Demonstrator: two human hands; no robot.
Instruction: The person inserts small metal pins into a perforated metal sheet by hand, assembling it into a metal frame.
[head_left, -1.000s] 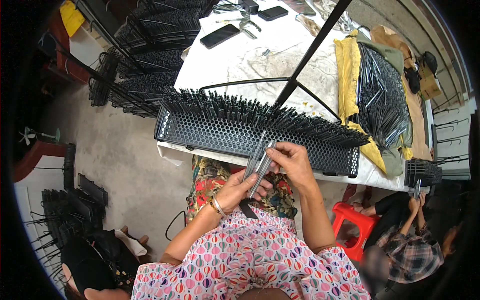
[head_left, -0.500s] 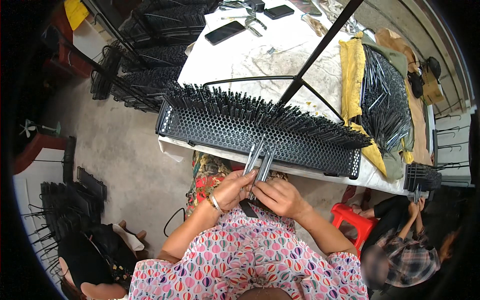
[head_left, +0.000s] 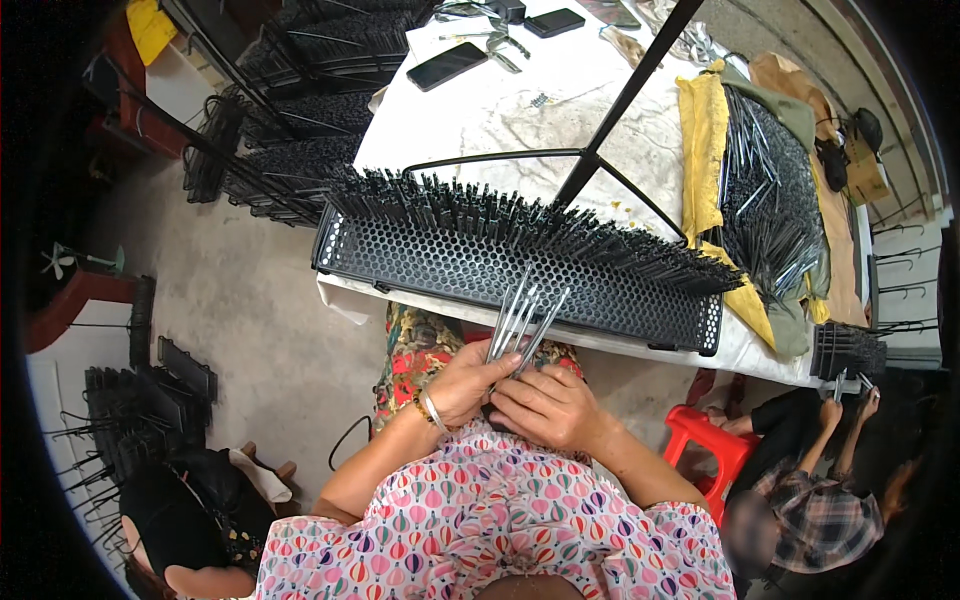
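Observation:
My left hand (head_left: 462,388) is closed round a bunch of thin, shiny metal rods (head_left: 515,318). Their upper ends fan out toward the near edge of a long black perforated rack (head_left: 420,251). My right hand (head_left: 548,408) is pressed against the lower part of the same bunch, fingers curled; whether every rod sits in one hand or both is hidden. Rows of slim dark rods (head_left: 470,212) stand upright in the rack's far holes, while its nearer holes show bare.
A black post (head_left: 625,105) rises behind the rack. On the white-covered table (head_left: 510,125) lie a phone (head_left: 447,66), pliers (head_left: 505,50) and a yellow-edged sack of dark rods (head_left: 765,190). A red stool (head_left: 705,445) and a co-worker (head_left: 820,500) holding rods are at right; another person (head_left: 190,520) sits at left.
The rods, earlier in two tight bundles, are now spread into one looser fan. My right hand has closed in toward my left. The co-worker's hands at right have moved apart.

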